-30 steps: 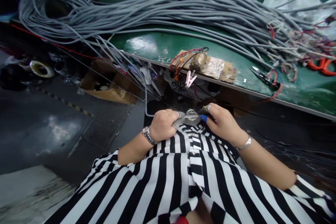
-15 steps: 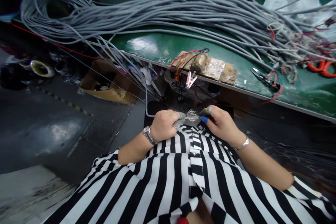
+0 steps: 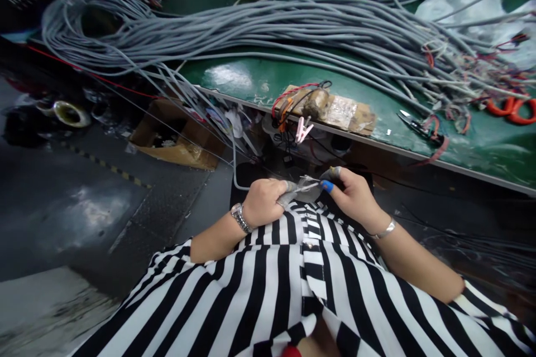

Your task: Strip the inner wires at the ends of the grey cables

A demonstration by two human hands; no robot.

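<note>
The left forearm (image 3: pixel 210 241) rises from the lower left with its elbow bent, and the right forearm (image 3: pixel 427 262), showing at greater length, slants in from the lower right. The left hand (image 3: pixel 263 202) and the right hand (image 3: pixel 354 199) face each other in front of the belly, near but apart. The left is knuckles up, fingers curled inward, the tips of forefinger and thumb drawn into a pinch. On the right, the forefinger (image 3: pixel 336 173) arches above the blue-tipped thumb (image 3: pixel 328 186), their ends close together, while the remaining fingers are hidden beneath the hand
</note>
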